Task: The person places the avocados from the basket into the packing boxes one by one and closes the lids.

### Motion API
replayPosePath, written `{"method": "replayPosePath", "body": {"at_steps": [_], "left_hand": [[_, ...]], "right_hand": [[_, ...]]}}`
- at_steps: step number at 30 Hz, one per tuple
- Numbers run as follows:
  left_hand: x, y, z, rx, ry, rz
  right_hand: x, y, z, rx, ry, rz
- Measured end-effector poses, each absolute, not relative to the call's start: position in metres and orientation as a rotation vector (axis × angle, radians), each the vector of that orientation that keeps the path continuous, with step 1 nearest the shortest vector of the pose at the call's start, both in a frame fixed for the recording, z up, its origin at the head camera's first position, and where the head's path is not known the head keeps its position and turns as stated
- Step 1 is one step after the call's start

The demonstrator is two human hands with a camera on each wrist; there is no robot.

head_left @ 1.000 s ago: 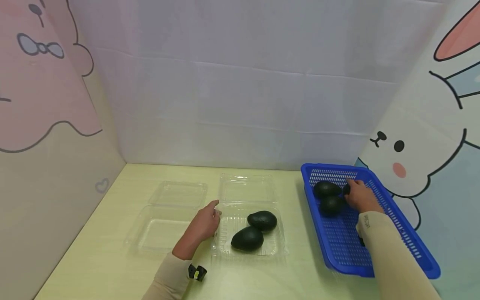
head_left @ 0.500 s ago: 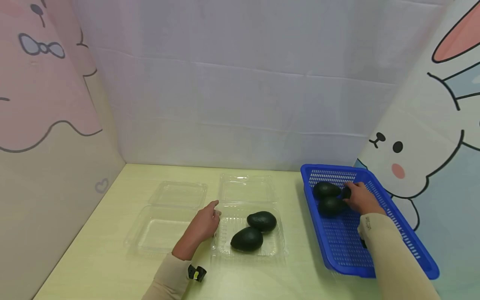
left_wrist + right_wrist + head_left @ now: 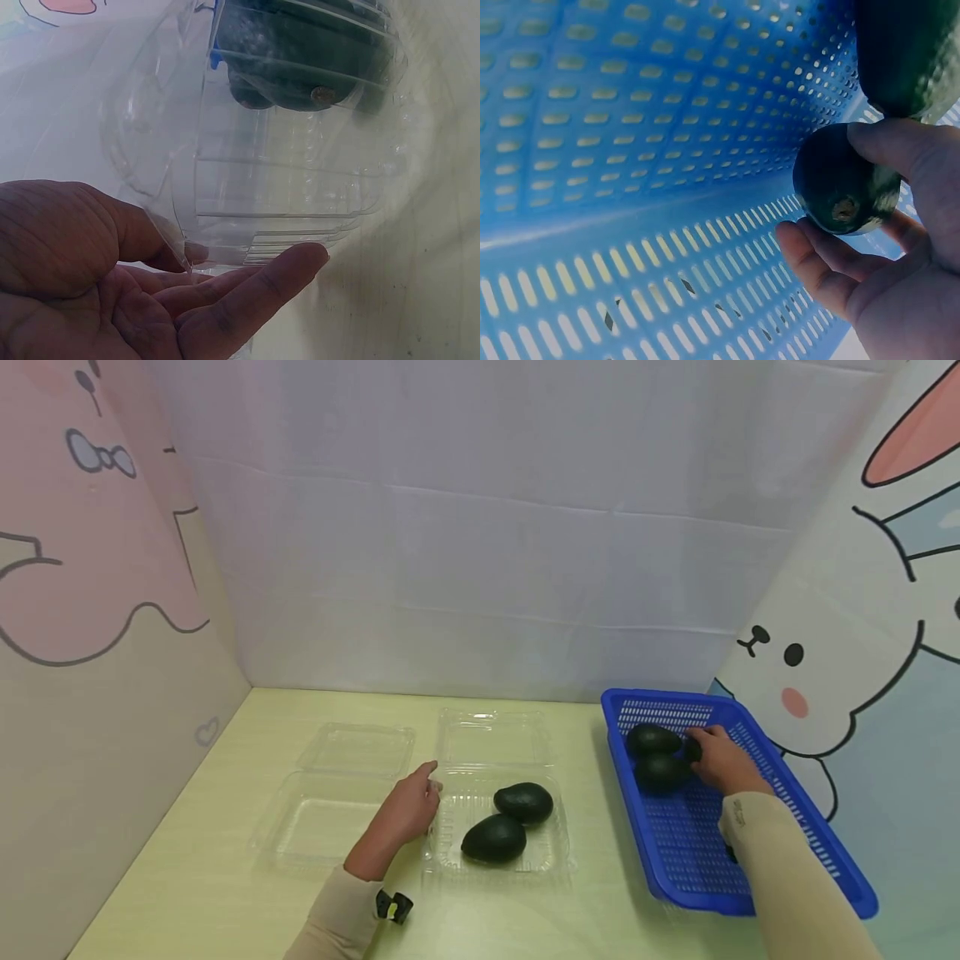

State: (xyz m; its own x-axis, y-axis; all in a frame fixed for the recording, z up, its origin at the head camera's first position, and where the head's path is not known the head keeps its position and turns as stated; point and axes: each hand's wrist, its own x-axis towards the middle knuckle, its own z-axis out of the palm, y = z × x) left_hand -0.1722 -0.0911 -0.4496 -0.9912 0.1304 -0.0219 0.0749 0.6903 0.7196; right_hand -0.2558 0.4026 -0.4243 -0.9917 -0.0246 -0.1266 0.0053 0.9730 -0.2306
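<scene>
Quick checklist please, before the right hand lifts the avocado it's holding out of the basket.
1. Right hand around the held avocado: ok, thumb and fingers on different sides.
2. Grip firm enough: cannot tell.
3. Held avocado clear of its neighbours in the basket: cannot tell, they overlap in view.
4. Left hand on the box: ok, pinching its left edge.
5. Lid open: ok, laid back.
6. Room in box: ok, bare floor left of the two avocados.

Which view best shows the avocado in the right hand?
Right wrist: the avocado shows large, stem scar visible. In the head view, the right hand covers most of it; the left wrist view doesn't visibly show it.
</scene>
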Motion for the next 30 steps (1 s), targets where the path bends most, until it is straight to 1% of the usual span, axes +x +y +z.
{"method": "replayPosePath", "body": {"at_steps": [11,21,30], "left_hand": [[-0.172,-0.092,-0.449,0.152,2.83,1.185],[-0.173,-0.092,-0.45,0.156,2.83,1.186],[-0.174,-0.09,-0.45,0.161,2.824,1.185]], "right_hand": [[-0.256,0.403,-0.413,-0.128,3.072,-0.312],[-0.251,0.399,-0.399,-0.257,3.183,-0.369],[-0.243,0.38,-0.38,-0.335,3.199,-0.418]]}}
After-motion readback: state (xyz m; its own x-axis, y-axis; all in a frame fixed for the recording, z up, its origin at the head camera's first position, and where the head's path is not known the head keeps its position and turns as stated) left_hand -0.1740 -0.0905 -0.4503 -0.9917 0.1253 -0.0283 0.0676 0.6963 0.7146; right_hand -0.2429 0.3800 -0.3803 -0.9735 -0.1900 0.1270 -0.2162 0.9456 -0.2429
